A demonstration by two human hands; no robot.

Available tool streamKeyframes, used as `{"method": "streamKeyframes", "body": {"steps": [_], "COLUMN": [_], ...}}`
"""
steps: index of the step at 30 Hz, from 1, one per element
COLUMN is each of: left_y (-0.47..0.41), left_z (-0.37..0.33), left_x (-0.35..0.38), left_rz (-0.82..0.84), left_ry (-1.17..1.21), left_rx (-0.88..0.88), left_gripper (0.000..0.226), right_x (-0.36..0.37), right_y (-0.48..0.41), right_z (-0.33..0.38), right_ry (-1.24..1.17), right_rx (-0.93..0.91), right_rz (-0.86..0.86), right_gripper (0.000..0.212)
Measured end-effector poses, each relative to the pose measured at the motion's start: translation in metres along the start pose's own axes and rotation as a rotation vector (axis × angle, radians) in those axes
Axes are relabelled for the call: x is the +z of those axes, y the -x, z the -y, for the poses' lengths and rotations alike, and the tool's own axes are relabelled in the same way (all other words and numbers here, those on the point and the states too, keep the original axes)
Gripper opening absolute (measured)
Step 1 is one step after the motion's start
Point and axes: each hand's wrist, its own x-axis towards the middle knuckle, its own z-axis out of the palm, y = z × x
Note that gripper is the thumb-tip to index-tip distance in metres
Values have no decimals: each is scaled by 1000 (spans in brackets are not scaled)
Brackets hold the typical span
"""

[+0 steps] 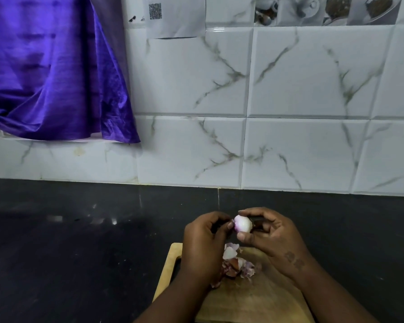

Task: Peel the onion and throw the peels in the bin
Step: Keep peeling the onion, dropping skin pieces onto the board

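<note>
A small, mostly peeled onion [242, 224], pale with a pink tinge, is held above the black counter. My right hand [273, 234] grips it between thumb and fingers, and a dark object shows in that hand behind the onion. My left hand [204, 243] is closed at the onion's left side, its fingertips pinching a bit of pink skin. Below the hands, a heap of onion peels [236, 263] lies on a wooden cutting board [254, 297]. No bin is in view.
The black stone counter [79, 252] stretches left and right of the board. A white marble-tiled wall [289, 101] rises behind it. A purple curtain [51, 66] hangs at the upper left.
</note>
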Motion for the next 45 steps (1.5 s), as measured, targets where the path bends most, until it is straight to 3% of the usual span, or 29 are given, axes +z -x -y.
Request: {"method": "streamKeyframes", "body": {"steps": [6, 15, 22, 24, 27, 29, 37, 42, 45], "left_y": [2, -4, -2, -1, -2, -1, -1, 1, 2], "left_z": [-8, -17, -6, -4, -3, -4, -2, -4, -4], "left_x": [-4, -7, -4, -4, -4, -4, -3, -5, -4], "left_rz": [67, 239, 41, 14, 53, 73, 40, 17, 19], "left_ry": [-319, -643, -470, -328, 128, 291, 33, -74, -124], "left_rx": [143, 270, 281, 175, -116, -197, -54, 97, 98], "left_gripper": [21, 22, 14, 13, 17, 18, 19, 20, 21], "right_x": [-3, -7, -3, -3, -1, -2, -5, -3, -2], "right_y": [0, 1, 3, 4, 3, 3, 1, 1, 2], "right_z": [2, 5, 8, 7, 5, 4, -1, 0, 1], "right_ry": [80, 193, 192, 155, 86, 46, 65, 115, 80], "right_rx": [22, -59, -115, -126, -131, -125, -57, 42, 61], "right_rz": [-10, -17, -47, -50, -36, -23, 17, 29, 21], "right_gripper": [29, 34, 34, 34, 35, 36, 47, 37, 38]}}
